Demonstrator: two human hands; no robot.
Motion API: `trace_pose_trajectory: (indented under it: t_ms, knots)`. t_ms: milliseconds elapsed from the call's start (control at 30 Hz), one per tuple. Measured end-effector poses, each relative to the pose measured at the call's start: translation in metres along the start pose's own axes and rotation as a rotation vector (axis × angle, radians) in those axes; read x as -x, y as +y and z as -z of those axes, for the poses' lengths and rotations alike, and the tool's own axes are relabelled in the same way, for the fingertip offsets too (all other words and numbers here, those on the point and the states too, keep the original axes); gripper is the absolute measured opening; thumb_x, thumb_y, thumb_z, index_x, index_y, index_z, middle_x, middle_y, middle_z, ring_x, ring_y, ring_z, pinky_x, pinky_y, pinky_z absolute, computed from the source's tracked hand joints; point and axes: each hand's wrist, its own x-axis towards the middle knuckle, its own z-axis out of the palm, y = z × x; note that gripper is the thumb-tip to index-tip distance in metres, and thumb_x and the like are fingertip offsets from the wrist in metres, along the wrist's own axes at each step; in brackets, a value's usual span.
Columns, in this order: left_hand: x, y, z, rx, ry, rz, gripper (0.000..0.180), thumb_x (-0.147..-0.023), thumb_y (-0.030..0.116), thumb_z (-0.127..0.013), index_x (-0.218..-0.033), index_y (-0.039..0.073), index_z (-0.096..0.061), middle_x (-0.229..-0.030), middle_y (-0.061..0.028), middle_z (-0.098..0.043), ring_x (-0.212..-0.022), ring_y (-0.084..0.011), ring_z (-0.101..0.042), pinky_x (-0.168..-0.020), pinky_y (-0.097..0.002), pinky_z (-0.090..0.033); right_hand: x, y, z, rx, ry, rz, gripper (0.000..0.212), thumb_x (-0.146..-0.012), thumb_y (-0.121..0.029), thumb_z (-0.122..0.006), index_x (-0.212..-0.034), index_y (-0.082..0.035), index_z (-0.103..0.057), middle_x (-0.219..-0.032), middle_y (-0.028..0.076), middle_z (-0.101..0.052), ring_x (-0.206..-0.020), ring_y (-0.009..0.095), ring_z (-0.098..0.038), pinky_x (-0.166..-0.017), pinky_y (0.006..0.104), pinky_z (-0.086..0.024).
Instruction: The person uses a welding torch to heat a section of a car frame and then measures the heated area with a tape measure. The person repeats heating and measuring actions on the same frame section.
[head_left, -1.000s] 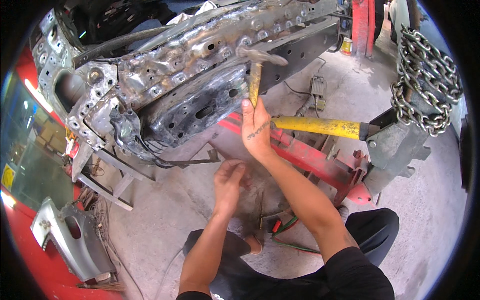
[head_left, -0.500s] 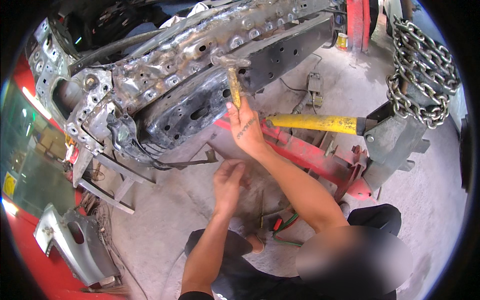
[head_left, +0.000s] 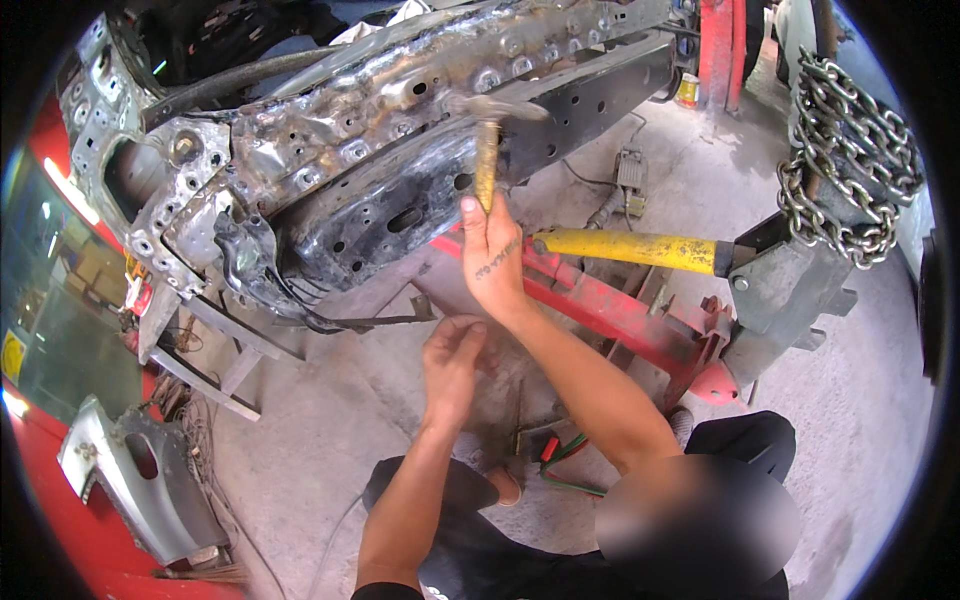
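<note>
My right hand (head_left: pixel 493 265) is wrapped round the worn yellow handle of a hammer (head_left: pixel 487 170), thumb lying along it. The hammer head is smeared by motion and appears in front of a long black metal beam (head_left: pixel 375 225); whether it touches is unclear. Behind the beam runs a bare, scorched metal panel (head_left: pixel 300 155) of a vehicle body, with many holes and dents. Lower and to the left, my left hand (head_left: pixel 450 372) hovers over the floor with fingers curled and thumb pressed against them. Anything in its grasp is hidden.
A red floor frame (head_left: pixel 600 310) with a yellow cylinder (head_left: pixel 630 248) lies to the right. Heavy chain (head_left: pixel 845 160) wraps a post beyond it. A grey fender (head_left: pixel 165 490) stands at the lower left, near cables. A metal stand (head_left: pixel 240 370) is under the beam's left end.
The hammer has tilted, its head shifting to the right along the beam while my right hand stays nearly in place. My left hand keeps its curled pose.
</note>
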Motion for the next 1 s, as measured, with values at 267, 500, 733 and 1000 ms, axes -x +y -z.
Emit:
trace_pose_trajectory:
  t_ms: [267, 500, 733, 1000]
  knots:
    - [0.003, 0.003, 0.001, -0.012, 0.018, -0.012, 0.013, -0.100, 0.012, -0.062, -0.105, 0.000, -0.064, -0.077, -0.0045, -0.064, -0.061, -0.0136, -0.061, -0.051, -0.0291, -0.051, -0.011, 0.002, 0.001, -0.025, 0.062, -0.034, 0.039, -0.109, -0.037, -0.047, -0.104, 0.001, -0.056, -0.069, 0.011, -0.055, -0.065, 0.022, -0.055, -0.064, 0.0418, -0.046]
    - [0.001, -0.002, 0.002, 0.004, -0.006, -0.034, 0.012, -0.100, 0.011, -0.062, -0.104, 0.001, -0.065, -0.080, -0.0038, -0.064, -0.061, -0.0131, -0.061, -0.052, -0.0290, -0.051, -0.033, 0.025, 0.007, -0.120, 0.036, -0.066, 0.034, -0.109, -0.038, -0.047, -0.100, -0.005, -0.051, -0.067, 0.001, -0.048, -0.049, 0.011, -0.048, -0.040, 0.0289, -0.040]
    - [0.003, -0.003, -0.006, 0.016, -0.021, -0.023, 0.012, -0.099, 0.011, -0.062, -0.105, 0.001, -0.065, -0.082, -0.0044, -0.066, -0.063, -0.0131, -0.062, -0.054, -0.0294, -0.052, -0.046, 0.034, 0.015, -0.197, 0.030, -0.121, 0.036, -0.109, -0.040, -0.047, -0.099, -0.006, -0.047, -0.065, 0.001, -0.045, -0.043, 0.011, -0.043, -0.037, 0.0293, -0.040]
    - [0.003, -0.004, -0.010, 0.025, -0.011, -0.015, 0.011, -0.099, 0.012, -0.062, -0.105, 0.002, -0.065, -0.080, -0.0048, -0.066, -0.062, -0.0142, -0.063, -0.054, -0.0306, -0.052, -0.050, 0.042, 0.022, -0.126, 0.053, -0.115, 0.034, -0.109, -0.039, -0.046, -0.097, -0.007, -0.044, -0.062, 0.001, -0.043, -0.042, 0.012, -0.043, -0.037, 0.0305, -0.040]
